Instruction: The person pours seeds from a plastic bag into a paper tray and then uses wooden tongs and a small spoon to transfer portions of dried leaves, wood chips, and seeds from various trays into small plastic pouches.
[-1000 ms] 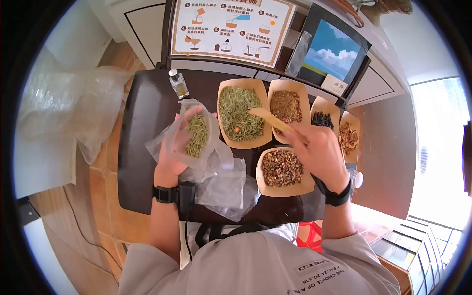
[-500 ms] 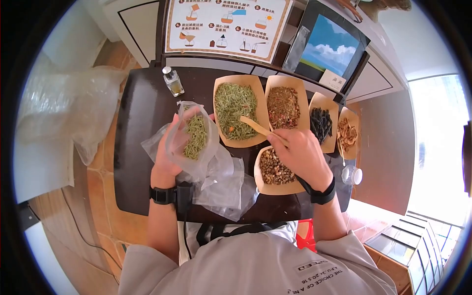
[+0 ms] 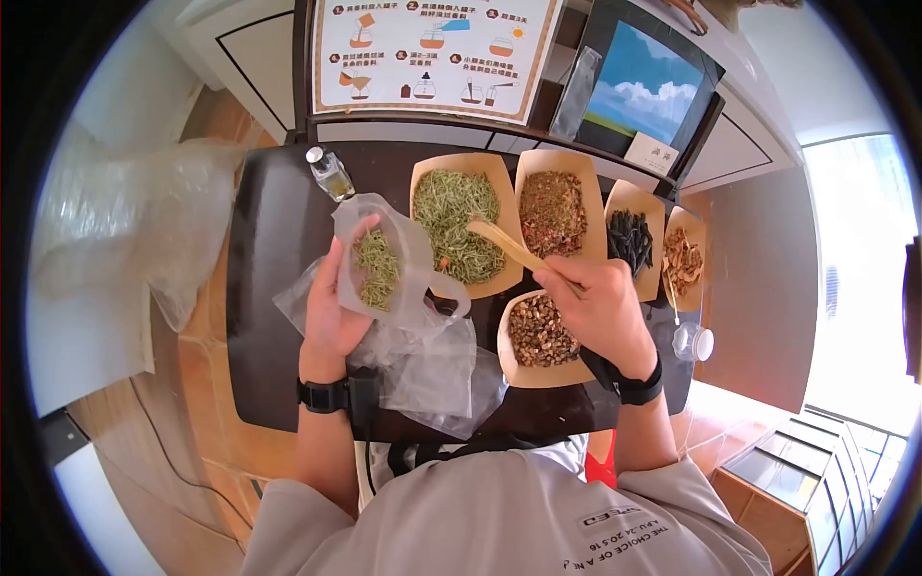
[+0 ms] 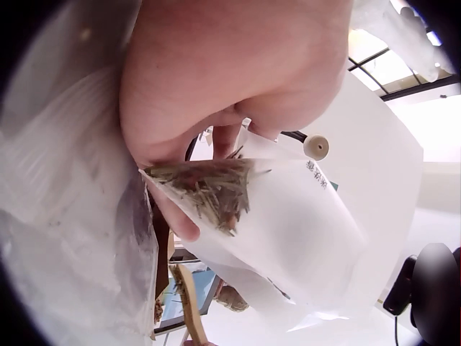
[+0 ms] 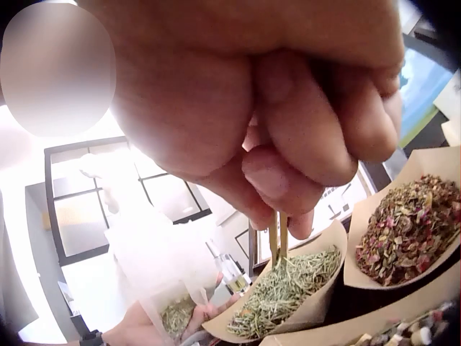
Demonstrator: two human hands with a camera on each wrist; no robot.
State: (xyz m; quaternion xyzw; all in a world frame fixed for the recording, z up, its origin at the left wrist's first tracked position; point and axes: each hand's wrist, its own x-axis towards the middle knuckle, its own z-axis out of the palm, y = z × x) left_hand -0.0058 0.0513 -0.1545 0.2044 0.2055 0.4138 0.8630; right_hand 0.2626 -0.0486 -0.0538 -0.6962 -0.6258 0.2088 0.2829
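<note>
A translucent bag (image 3: 408, 252) with dried green herb (image 3: 376, 270) inside is held by the left hand (image 3: 338, 312); in the left wrist view the fingers curl about the bag (image 4: 288, 216). The right hand (image 3: 602, 305) grips wooden tongs (image 3: 511, 247), their tips over the green herb in a paper tray (image 3: 511, 274). From the right wrist view, the fingers of the right hand (image 5: 288, 144) pinch the tongs (image 5: 278, 241) just above the herb pile (image 5: 284, 292). Whether the tips hold any herb cannot be told.
Other paper trays hold reddish-brown bits (image 3: 552, 213), dark strips (image 3: 630, 242), pale curled pieces (image 3: 682, 261) and mixed chunks (image 3: 540, 331). A small glass bottle (image 3: 331, 176) stands behind the bag, a clear jar (image 3: 691, 342) at the right, and flat plastic bags (image 3: 432, 379) lie near the front edge.
The right hand has moved left, bringing the tongs from the tray's right side over the herb. The left hand has tilted the bag and turned, its fingers now showing more at the bag's left side.
</note>
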